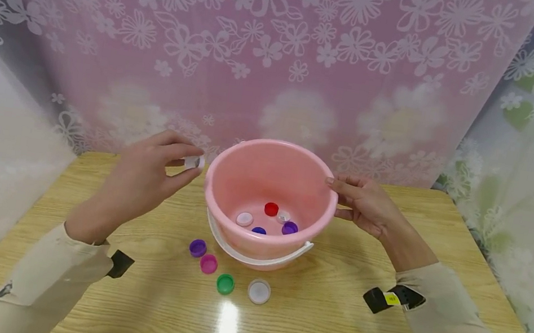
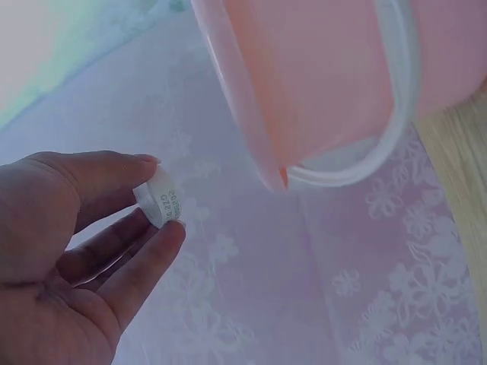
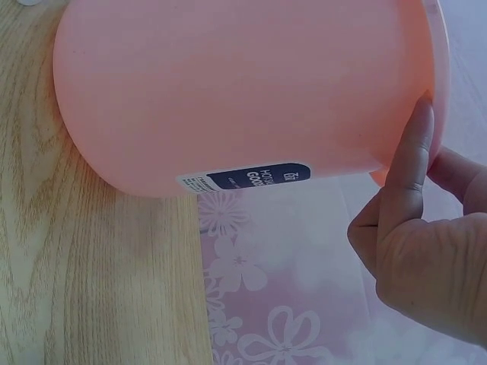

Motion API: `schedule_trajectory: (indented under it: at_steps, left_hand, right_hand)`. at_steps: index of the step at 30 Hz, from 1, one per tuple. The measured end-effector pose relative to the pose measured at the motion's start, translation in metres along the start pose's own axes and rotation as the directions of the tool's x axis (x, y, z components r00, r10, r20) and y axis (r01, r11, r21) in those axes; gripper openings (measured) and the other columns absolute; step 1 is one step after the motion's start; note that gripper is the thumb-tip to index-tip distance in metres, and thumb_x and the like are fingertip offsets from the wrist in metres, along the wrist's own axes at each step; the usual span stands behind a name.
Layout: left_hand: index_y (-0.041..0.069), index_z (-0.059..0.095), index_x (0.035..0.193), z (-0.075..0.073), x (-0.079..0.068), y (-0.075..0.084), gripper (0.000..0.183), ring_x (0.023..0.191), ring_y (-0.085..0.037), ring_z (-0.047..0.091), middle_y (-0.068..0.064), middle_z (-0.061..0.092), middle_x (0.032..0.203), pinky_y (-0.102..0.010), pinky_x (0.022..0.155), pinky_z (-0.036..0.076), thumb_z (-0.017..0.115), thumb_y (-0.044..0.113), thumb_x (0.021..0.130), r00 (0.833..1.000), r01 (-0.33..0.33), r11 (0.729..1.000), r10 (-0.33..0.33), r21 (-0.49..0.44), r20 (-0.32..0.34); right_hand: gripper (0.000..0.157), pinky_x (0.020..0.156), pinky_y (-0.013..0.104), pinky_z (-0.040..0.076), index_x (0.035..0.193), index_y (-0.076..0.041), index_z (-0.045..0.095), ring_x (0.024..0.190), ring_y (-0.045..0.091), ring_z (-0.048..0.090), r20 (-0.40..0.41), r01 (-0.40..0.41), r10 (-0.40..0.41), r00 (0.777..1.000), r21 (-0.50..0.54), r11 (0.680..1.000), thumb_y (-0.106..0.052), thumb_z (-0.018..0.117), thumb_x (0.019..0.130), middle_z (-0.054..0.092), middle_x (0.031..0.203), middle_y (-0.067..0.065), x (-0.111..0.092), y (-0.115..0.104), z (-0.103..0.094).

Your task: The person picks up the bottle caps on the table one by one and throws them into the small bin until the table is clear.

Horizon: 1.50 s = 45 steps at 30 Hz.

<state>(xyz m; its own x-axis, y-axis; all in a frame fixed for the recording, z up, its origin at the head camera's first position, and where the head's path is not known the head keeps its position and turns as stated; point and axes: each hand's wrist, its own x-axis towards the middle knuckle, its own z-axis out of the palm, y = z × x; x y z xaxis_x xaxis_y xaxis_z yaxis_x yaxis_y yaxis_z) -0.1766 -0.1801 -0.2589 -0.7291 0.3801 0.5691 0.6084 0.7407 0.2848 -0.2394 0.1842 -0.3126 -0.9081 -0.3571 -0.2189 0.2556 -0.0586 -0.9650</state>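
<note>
A pink bucket (image 1: 276, 156) with a white handle (image 1: 254, 258) stands on the wooden table. Left of its rim, my left hand (image 1: 148, 172) pinches a small white bottle cap (image 2: 161, 199) between thumb and fingertips; printed characters show on the cap's side. My right hand (image 1: 366, 206) grips the bucket's rim on the right, thumb at the top edge and fingers along the outer wall (image 3: 319, 91). Inside the bucket lie several caps, among them a red cap (image 1: 271, 209), a purple cap (image 1: 290, 228), a white cap (image 1: 245, 219) and a partly hidden blue cap (image 1: 259, 231).
In front of the bucket on the table (image 1: 315, 332) lie a purple cap (image 1: 198, 248), a pink cap (image 1: 209, 263), a green cap (image 1: 225, 283) and a white cap (image 1: 259, 291). A flowered curtain (image 1: 281, 66) hangs behind the table's far edge.
</note>
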Motion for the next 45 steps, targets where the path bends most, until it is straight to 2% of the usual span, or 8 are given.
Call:
schedule_trajectory:
  at_steps: [6, 12, 18, 22, 32, 35, 39, 45]
  left_hand:
    - [0.004, 0.072, 0.105, 0.012, 0.024, 0.014, 0.024, 0.085, -0.020, 0.061, -0.006, 0.062, 0.103, -0.031, 0.074, 0.054, 0.076, 0.009, 0.081, 0.992, -0.114, 0.993, 0.114, -0.018, 0.044]
    - [0.005, 0.071, 0.104, 0.033, 0.044, 0.019, 0.021, 0.087, -0.022, 0.060, -0.009, 0.062, 0.101, -0.032, 0.076, 0.053, 0.074, 0.012, 0.084, 0.961, -0.196, 0.980, 0.199, -0.035, 0.192]
    - [0.007, 0.071, 0.107, 0.047, 0.056, 0.011, 0.021, 0.092, -0.023, 0.060, -0.008, 0.062, 0.102, -0.034, 0.080, 0.052, 0.071, 0.012, 0.087, 0.927, -0.172, 0.985, 0.164, -0.004, 0.338]
    - [0.007, 0.070, 0.110, 0.051, 0.060, 0.006, 0.023, 0.094, -0.023, 0.060, -0.008, 0.062, 0.106, -0.034, 0.082, 0.052, 0.069, 0.013, 0.088, 0.907, -0.140, 0.990, 0.131, -0.007, 0.399]
    - [0.006, 0.069, 0.115, 0.063, 0.068, -0.002, 0.026, 0.097, -0.023, 0.059, -0.008, 0.061, 0.109, -0.034, 0.085, 0.051, 0.068, 0.014, 0.090, 0.885, -0.112, 0.994, 0.105, -0.013, 0.453]
    - [0.005, 0.069, 0.114, 0.069, 0.067, -0.008, 0.026, 0.099, -0.023, 0.059, -0.009, 0.062, 0.109, -0.034, 0.087, 0.051, 0.068, 0.014, 0.090, 0.883, -0.131, 0.991, 0.114, 0.006, 0.454]
    - [0.004, 0.069, 0.113, 0.075, 0.064, -0.013, 0.025, 0.100, -0.024, 0.058, -0.009, 0.063, 0.108, -0.036, 0.089, 0.050, 0.069, 0.013, 0.089, 0.882, -0.176, 0.984, 0.152, 0.012, 0.446]
    - [0.006, 0.068, 0.114, 0.081, 0.064, -0.012, 0.024, 0.099, -0.023, 0.059, -0.008, 0.061, 0.109, -0.036, 0.088, 0.050, 0.067, 0.014, 0.091, 0.881, -0.188, 0.982, 0.169, -0.001, 0.442]
  right_hand:
    - [0.049, 0.076, 0.030, 0.056, 0.130, 0.007, 0.044, 0.093, 0.020, 0.065, 0.004, -0.001, 0.001, 1.000, 0.017, 1.000, -0.021, 0.061, 0.095, 0.060, 0.108, 0.012, -0.001, 0.000, 0.000]
    - [0.043, 0.075, 0.030, 0.056, 0.125, 0.007, 0.046, 0.091, 0.019, 0.066, 0.007, 0.007, -0.007, 1.000, 0.024, 1.000, -0.021, 0.061, 0.095, 0.061, 0.105, 0.011, -0.001, 0.001, -0.001]
    - [0.043, 0.076, 0.031, 0.056, 0.125, 0.007, 0.046, 0.091, 0.019, 0.065, 0.009, 0.010, -0.010, 1.000, 0.022, 1.000, -0.020, 0.061, 0.095, 0.060, 0.106, 0.011, 0.000, 0.002, 0.000]
    - [0.044, 0.076, 0.031, 0.056, 0.127, 0.007, 0.046, 0.092, 0.020, 0.065, 0.011, 0.010, -0.010, 1.000, 0.022, 1.000, -0.020, 0.060, 0.096, 0.060, 0.106, 0.011, 0.001, 0.002, 0.001]
    - [0.034, 0.073, 0.030, 0.057, 0.117, 0.007, 0.053, 0.088, 0.019, 0.066, 0.017, 0.014, -0.015, 1.000, 0.047, 0.999, -0.019, 0.060, 0.095, 0.061, 0.102, 0.012, 0.002, 0.003, -0.001]
    - [0.032, 0.074, 0.030, 0.057, 0.114, 0.005, 0.055, 0.088, 0.019, 0.065, 0.025, 0.018, -0.019, 1.000, 0.047, 0.999, -0.020, 0.060, 0.096, 0.061, 0.101, 0.011, 0.002, 0.004, 0.000]
    - [0.036, 0.075, 0.031, 0.056, 0.118, 0.007, 0.051, 0.090, 0.020, 0.065, 0.030, 0.023, -0.024, 0.999, 0.028, 0.999, -0.021, 0.059, 0.096, 0.060, 0.104, 0.012, 0.002, 0.004, 0.001]
    - [0.045, 0.076, 0.031, 0.056, 0.126, 0.008, 0.045, 0.092, 0.021, 0.066, 0.018, 0.019, -0.020, 1.000, 0.027, 0.999, -0.021, 0.060, 0.096, 0.059, 0.108, 0.014, 0.001, 0.003, 0.000]
